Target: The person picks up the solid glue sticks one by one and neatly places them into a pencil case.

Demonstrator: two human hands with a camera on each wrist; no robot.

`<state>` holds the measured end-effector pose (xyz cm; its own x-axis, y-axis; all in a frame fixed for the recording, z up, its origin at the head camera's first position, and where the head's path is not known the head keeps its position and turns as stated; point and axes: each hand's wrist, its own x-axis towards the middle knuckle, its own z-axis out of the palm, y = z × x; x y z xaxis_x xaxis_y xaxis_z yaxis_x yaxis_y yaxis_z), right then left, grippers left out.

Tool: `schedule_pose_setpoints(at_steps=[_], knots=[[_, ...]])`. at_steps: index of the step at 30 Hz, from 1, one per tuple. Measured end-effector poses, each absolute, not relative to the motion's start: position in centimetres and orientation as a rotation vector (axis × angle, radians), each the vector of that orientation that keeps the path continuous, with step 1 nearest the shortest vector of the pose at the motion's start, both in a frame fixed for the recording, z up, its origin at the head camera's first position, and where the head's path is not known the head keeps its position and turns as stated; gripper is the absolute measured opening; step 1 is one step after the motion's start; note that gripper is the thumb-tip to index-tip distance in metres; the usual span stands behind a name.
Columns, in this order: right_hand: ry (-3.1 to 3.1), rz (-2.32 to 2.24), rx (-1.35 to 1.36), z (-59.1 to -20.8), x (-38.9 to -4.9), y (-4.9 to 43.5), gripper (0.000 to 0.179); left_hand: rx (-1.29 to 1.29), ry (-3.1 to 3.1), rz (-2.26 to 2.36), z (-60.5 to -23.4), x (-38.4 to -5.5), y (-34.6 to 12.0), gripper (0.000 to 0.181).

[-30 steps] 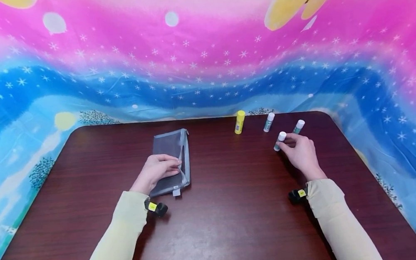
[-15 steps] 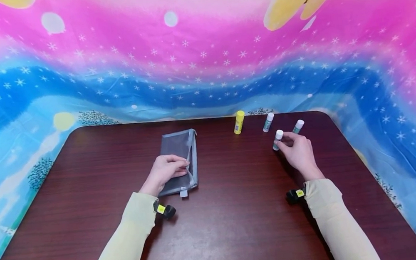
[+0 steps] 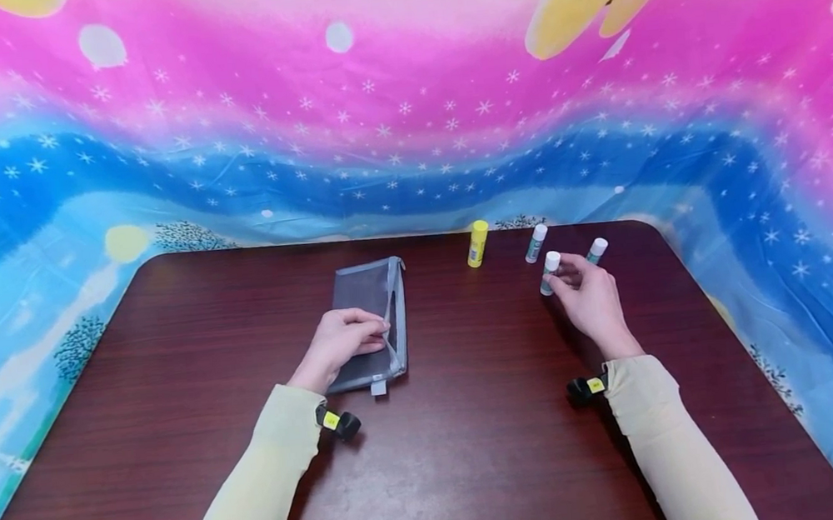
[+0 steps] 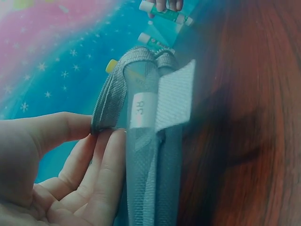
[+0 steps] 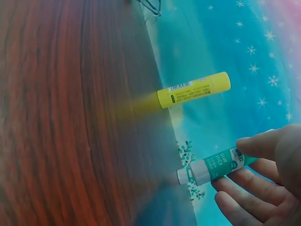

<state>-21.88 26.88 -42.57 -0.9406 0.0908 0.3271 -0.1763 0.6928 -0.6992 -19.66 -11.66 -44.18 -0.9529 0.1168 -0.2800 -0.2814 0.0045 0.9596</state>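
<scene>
Right hand (image 5: pixel 276 192) gripping green glue stick (image 5: pixel 222 164), yellow tube (image 5: pixel 195 90), wood-grain table (image 5: pixel 61 117)

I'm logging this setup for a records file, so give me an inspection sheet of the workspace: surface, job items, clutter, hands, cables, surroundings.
Surface: dark reddish wood-grain table, catching a glossy reflection.
Job items: gray zippered mesh pouch, mouth partly open; held glue stick; two other white-capped glue sticks and a yellow glue stick, standing.
Clutter: nothing seen.
Hands: left hand pinches the pouch's open edge; right hand grips the held glue stick.
Cables: nothing seen.
Surroundings: pink-and-blue snowflake-print cloth behind the table.
</scene>
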Motion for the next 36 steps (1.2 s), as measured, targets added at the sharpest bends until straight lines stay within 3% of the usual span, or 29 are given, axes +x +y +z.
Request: schedule_pose_setpoints(at_steps=[36], knots=[[-2.486,1.316,0.146,-41.9,-21.9,23.7,0.030,-0.164,1.985,2.032,-44.5,-19.3,-10.3,0.017]])
